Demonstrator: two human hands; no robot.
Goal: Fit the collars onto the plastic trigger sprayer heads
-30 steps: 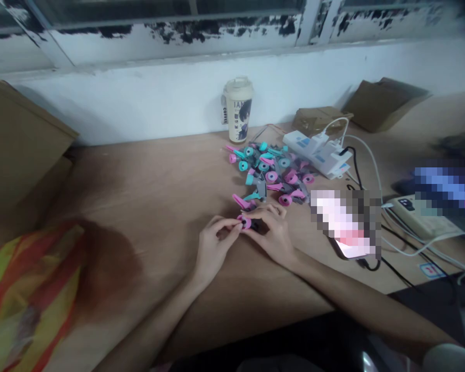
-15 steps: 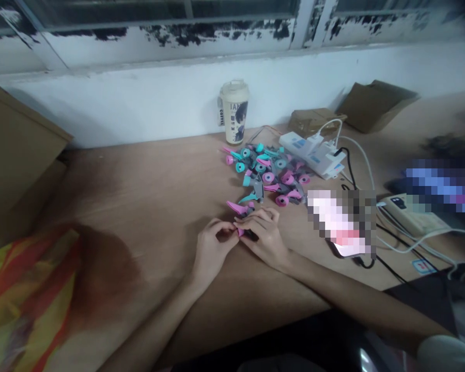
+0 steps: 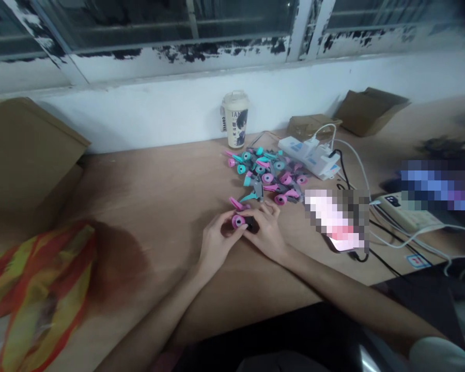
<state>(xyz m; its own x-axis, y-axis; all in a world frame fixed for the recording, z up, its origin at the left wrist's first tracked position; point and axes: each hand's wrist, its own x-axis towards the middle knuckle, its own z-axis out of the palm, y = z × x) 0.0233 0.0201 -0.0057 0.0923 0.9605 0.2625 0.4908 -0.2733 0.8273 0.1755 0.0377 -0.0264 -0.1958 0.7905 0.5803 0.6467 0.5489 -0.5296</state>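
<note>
My left hand (image 3: 216,244) and my right hand (image 3: 266,231) meet over the wooden table (image 3: 155,206), fingers pinched together. Between them they hold a small pink round part (image 3: 238,221) joined to a dark piece (image 3: 250,222). Just beyond my fingers lies a loose pink clip (image 3: 236,202). Farther back sits a pile of pink, teal and grey plastic parts (image 3: 269,170).
A coffee cup (image 3: 236,119) stands by the wall. White power strips (image 3: 310,155) with cables lie to the right, next to a blurred phone (image 3: 337,219). Cardboard boxes (image 3: 23,150) are at left, and a red and yellow bag (image 3: 42,289) sits at the near left.
My hands have turned the pink part so its round face now shows between the fingers. The view has shifted slightly downward and left.
</note>
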